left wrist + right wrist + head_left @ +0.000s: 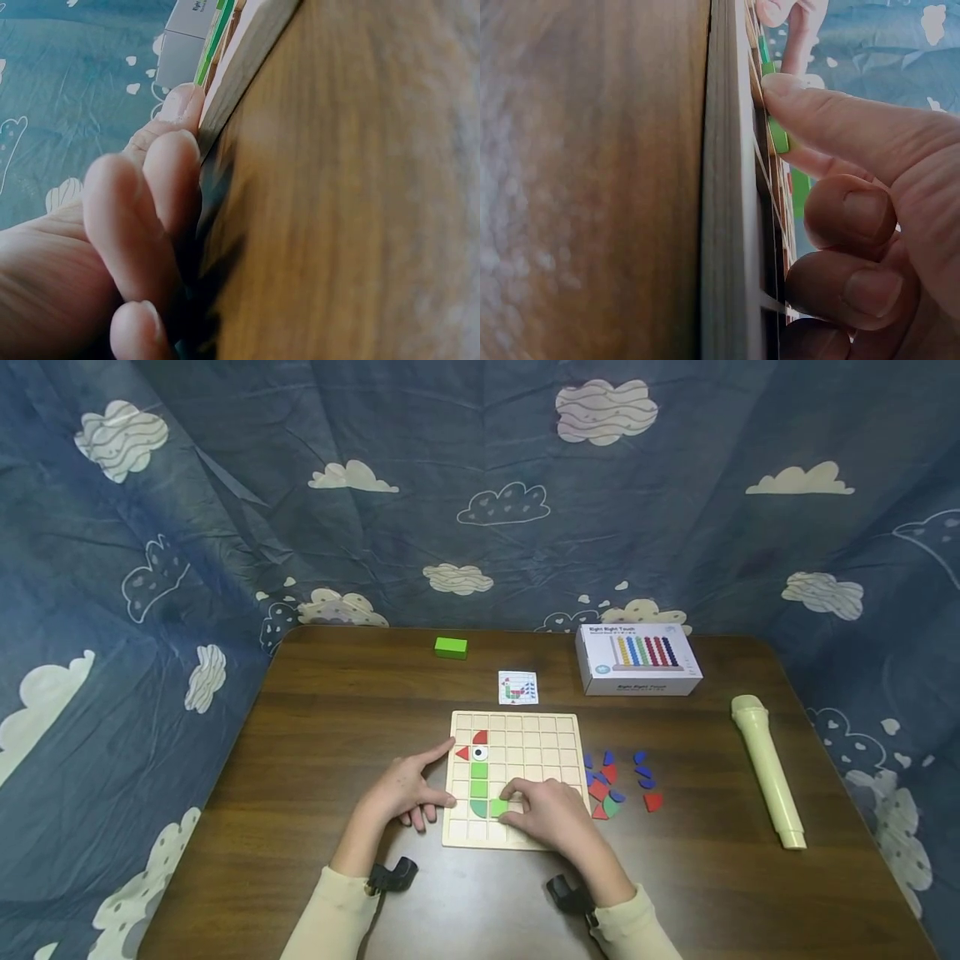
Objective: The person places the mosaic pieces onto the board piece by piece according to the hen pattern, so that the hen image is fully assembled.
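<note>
One green square (pixel 497 808), part-hidden, pinched in right hand (pixel 553 814); left hand (pixel 402 788) spread, touching board (pixel 531 757).

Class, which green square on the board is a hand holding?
The lowest green square, right of the green quarter-circle: the right hand pinches it. The other two green squares sit above the quarter-circle, untouched.

The right hand (pixel 555 814) hides several near cells of the board (pixel 534 739) and part of the green square (pixel 498 808) it pinches. Details of the drawing on the far card (pixel 518 687) and the smaller print on the box (pixel 637 687) are too small to read. Both sleeves (pixel 330 914) run off the near edge.
</note>
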Tool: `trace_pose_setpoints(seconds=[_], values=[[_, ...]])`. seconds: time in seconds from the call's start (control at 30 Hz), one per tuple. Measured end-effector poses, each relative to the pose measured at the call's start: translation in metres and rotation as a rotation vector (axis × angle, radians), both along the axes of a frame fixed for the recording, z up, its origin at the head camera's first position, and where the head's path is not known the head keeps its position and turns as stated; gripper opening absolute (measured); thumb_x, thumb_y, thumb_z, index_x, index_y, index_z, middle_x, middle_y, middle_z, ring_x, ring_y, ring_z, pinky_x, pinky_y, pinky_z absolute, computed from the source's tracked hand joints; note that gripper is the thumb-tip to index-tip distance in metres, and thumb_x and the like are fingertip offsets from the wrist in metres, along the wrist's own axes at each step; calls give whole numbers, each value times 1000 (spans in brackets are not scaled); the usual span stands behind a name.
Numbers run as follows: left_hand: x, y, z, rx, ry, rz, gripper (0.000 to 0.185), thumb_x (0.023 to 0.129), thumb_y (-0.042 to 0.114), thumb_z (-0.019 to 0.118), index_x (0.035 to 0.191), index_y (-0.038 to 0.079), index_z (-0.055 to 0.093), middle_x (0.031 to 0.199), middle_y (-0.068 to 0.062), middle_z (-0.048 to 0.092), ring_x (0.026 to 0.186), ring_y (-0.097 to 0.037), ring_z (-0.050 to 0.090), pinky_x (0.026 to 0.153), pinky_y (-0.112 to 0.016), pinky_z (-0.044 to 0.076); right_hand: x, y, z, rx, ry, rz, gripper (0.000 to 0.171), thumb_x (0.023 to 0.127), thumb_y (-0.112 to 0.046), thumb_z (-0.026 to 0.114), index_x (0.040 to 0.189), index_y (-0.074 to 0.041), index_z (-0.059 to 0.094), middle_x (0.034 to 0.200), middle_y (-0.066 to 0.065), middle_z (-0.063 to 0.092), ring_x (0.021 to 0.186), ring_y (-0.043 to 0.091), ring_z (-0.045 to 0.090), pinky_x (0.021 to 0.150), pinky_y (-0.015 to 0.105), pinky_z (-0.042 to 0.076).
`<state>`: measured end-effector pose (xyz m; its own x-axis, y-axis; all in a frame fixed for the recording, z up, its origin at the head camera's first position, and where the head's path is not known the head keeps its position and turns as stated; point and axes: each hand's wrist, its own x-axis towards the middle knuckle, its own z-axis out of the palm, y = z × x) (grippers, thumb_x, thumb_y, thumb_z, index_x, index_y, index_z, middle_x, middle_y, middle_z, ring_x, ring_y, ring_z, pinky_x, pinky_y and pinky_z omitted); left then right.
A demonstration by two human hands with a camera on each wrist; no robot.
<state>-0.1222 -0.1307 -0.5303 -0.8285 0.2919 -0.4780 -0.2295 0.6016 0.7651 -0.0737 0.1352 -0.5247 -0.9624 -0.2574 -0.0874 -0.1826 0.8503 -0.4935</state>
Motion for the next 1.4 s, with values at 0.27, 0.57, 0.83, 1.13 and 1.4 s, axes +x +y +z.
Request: trace_pose_setpoints(seconds=[0.27, 0.57, 0.83, 1.13, 1.4], values=[[3, -1, -3, -7, 5, -4, 101, 82, 30, 94, 163, 48, 35, 60, -10, 72, 43, -19, 67, 39, -26, 49, 2, 0, -4, 4, -12, 12, 24, 82, -39, 92, 100, -29, 79, 56, -12, 45, 52, 6, 39, 50, 24, 28], [1, -1, -3, -13, 21, -9, 101, 83, 31, 93, 163, 50, 34, 60, -9, 72, 42, -19, 67, 38, -26, 49, 1, 0, -3, 7, 21, 16, 22, 85, -36, 89, 104, -29, 80, 57, -12, 45, 52, 6, 39, 51, 24, 27], [-1, -1, -3, -12, 14, -13, 101, 83, 30, 93, 163, 50, 34, 60, -9, 72, 42, -18, 67, 38, -27, 49, -1, 0, 0, -5, -4, 23, 23, 84, -37, 90, 103, -28, 80, 57, -12, 46, 53, 6, 40, 51, 24, 27], [-1, 0, -1, -18, 13, -10, 101, 84, 30, 92, 164, 50, 33, 60, -9, 72, 42, -18, 67, 38, -26, 49, 1, -1, -1, -7, 68, 37, 11, 89, -36, 86, 97, -31, 81, 56, -16, 44, 53, 1, 38, 52, 22, 27], [1, -1, -3, -13, 26, -22, 100, 84, 31, 92, 164, 48, 34, 59, -8, 72, 42, -19, 68, 38, -28, 50, 4, -5, -4, 10, 95, 43, 10, 89, -34, 86, 98, -33, 82, 56, -17, 43, 54, 3, 37, 52, 23, 27]])
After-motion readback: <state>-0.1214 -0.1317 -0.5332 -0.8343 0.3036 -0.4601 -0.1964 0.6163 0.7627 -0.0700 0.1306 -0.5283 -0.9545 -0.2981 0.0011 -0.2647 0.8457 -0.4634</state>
